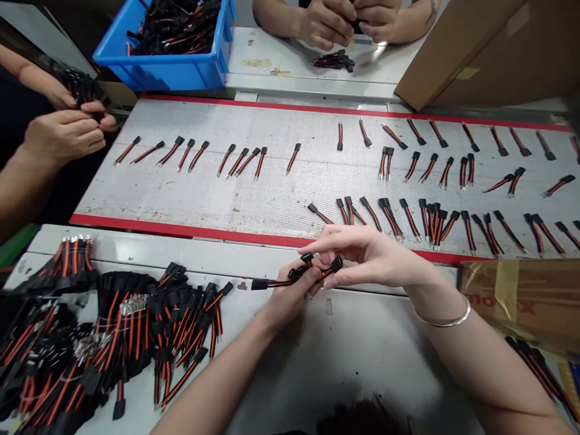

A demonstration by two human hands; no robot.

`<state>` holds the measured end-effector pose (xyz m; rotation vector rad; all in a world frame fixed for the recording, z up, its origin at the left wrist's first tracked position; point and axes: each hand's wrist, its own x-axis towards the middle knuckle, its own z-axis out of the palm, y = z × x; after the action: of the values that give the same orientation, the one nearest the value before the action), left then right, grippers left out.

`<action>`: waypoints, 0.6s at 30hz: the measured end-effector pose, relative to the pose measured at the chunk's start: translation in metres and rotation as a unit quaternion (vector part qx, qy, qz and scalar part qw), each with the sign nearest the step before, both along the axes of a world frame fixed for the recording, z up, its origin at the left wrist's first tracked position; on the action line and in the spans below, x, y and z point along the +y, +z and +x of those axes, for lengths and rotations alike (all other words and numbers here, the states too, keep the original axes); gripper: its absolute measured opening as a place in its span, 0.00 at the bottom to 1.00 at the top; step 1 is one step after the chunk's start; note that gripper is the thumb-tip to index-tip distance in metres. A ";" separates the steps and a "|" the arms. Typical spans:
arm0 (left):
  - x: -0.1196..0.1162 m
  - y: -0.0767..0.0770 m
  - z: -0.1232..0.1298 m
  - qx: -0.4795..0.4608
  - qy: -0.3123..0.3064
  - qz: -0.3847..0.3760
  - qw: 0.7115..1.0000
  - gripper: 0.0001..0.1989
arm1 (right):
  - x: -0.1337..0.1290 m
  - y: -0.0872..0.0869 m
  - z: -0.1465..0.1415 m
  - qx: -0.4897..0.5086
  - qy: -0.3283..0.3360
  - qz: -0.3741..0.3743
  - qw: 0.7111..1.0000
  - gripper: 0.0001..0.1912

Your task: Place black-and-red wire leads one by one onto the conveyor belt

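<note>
Several short red-and-black cables with black connectors [260,284] are in my left hand [292,293], its fingers wrapped round them just below the belt's near edge. My right hand [362,257] reaches in from the right; its thumb and fingertips are at a connector [336,264] on one of these cables, and its other fingers extend over the left hand. Whether the right fingertips pinch that connector or only touch it is hard to tell. Piles of similar cables [181,326] lie on the white table [254,362] to the left.
A mesh belt with red edges [203,199] carries rows of cables [410,219]. Beyond it stand a blue bin [167,69] of cables and a cardboard box [493,54]. Another person's hands [330,24] work opposite, others [67,136] at left. A taped carton [521,302] sits right.
</note>
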<state>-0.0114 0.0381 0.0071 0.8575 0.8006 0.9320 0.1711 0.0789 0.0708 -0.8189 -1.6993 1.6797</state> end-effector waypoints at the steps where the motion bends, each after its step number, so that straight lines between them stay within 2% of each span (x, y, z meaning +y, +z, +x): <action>1: 0.000 0.000 0.000 0.000 -0.008 -0.006 1.000 0.20 | -0.001 0.002 -0.001 0.000 0.005 0.014 1.000 0.21; 7: -0.003 -0.006 -0.003 -0.018 -0.036 -0.031 0.999 0.20 | -0.004 0.015 -0.001 -0.047 0.029 0.094 0.994 0.19; 12: -0.005 -0.013 -0.004 -0.022 -0.031 -0.016 0.999 0.19 | -0.004 0.015 -0.001 -0.053 0.025 0.111 0.992 0.18; 15: -0.004 -0.013 -0.002 -0.003 -0.020 -0.002 1.000 0.19 | -0.007 0.011 -0.007 -0.064 -0.014 0.092 0.994 0.12; 17: -0.003 -0.011 0.001 0.007 -0.002 -0.002 1.000 0.20 | -0.007 0.008 -0.013 -0.084 -0.067 0.059 0.992 0.06; 18: -0.003 -0.010 0.002 0.015 0.012 -0.004 1.000 0.20 | -0.006 0.006 -0.017 -0.091 -0.094 0.036 0.991 0.07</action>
<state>-0.0091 0.0352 -0.0030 0.8583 0.8419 0.9380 0.1545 0.0724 0.0767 -1.0887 -1.7324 1.4463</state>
